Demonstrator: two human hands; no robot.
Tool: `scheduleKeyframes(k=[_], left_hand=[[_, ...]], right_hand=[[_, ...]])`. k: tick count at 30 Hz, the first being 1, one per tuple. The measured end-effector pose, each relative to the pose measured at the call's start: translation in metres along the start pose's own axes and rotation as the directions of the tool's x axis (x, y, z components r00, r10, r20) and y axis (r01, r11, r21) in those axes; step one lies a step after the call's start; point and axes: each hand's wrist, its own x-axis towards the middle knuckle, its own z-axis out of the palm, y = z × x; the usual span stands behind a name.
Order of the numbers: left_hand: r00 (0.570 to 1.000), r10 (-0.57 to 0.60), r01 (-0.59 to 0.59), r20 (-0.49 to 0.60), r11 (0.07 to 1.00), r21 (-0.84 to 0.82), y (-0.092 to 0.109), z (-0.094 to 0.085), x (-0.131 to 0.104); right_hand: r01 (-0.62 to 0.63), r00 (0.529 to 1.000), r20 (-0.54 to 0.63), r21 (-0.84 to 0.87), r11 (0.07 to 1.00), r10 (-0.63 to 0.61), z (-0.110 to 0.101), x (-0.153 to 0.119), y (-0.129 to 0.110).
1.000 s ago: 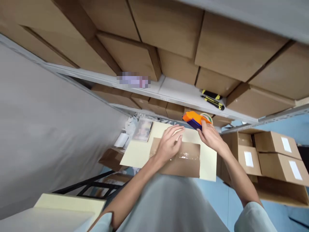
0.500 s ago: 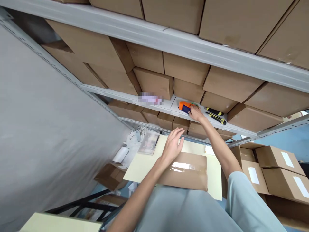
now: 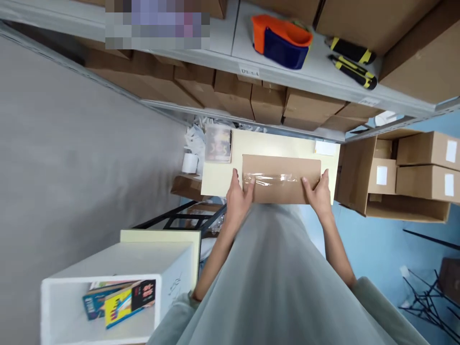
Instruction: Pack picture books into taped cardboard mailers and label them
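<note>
A brown cardboard box (image 3: 282, 191) with shiny clear tape along its top sits on the pale yellow tabletop (image 3: 266, 143). My left hand (image 3: 239, 197) grips its left end, thumb on top and fingers down the side. At the opposite end my right hand (image 3: 319, 194) holds it the same way. On the shelf above, the orange and dark blue tape dispenser (image 3: 282, 40) stands by itself. Two black and yellow utility knives lie to its right, the nearer one (image 3: 354, 71) angled toward the shelf edge.
Cartons fill the grey shelves (image 3: 201, 57). At right, a large open carton (image 3: 354, 177) holds several labelled boxes. A clear-covered packet (image 3: 218, 143) lies on the table's left corner. Lower left, a white bin (image 3: 176, 278) contains books. A grey wall (image 3: 72, 167) runs along the left.
My right hand has let go of the tape dispenser on the shelf and come down to the box. My left hand has closed on the box's left end. The view has tilted downward.
</note>
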Motion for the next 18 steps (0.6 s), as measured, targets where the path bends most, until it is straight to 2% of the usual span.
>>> scheduleKeyframes(k=[2, 4, 7, 10, 13, 15, 18], left_hand=[[1.0, -0.024, 0.024, -0.008, 0.999, 0.024, 0.008, 0.012, 0.0], [0.996, -0.08, 0.082, -0.026, 0.995, 0.064, 0.014, 0.019, 0.004], [0.99, -0.139, 0.136, 0.023, 0.987, 0.086, 0.013, 0.022, 0.013], [0.994, -0.075, 0.077, 0.073, 0.997, -0.018, 0.003, 0.019, 0.018], [0.991, -0.017, 0.035, 0.131, 0.989, -0.14, -0.004, 0.013, 0.021], [0.987, 0.014, 0.018, 0.16, 0.98, -0.198, 0.001, 0.006, 0.026], [0.986, 0.119, -0.084, 0.12, 0.96, -0.267, 0.016, -0.014, 0.037]], right_hand=[[-0.121, 0.993, 0.017, 0.023, 0.992, 0.121, 0.01, -0.006, 0.005], [-0.185, 0.983, 0.03, 0.038, 0.982, 0.183, 0.012, -0.002, 0.006], [-0.183, 0.98, 0.105, 0.171, 0.968, 0.167, 0.007, 0.008, 0.008], [-0.13, 0.985, 0.154, 0.385, 0.914, 0.076, 0.003, 0.013, 0.016], [-0.138, 0.981, 0.184, 0.477, 0.868, 0.054, 0.004, 0.013, 0.02], [-0.144, 0.981, 0.182, 0.486, 0.862, 0.061, 0.002, 0.011, 0.015], [-0.076, 0.994, 0.111, 0.519, 0.851, 0.02, -0.009, 0.007, -0.003]])
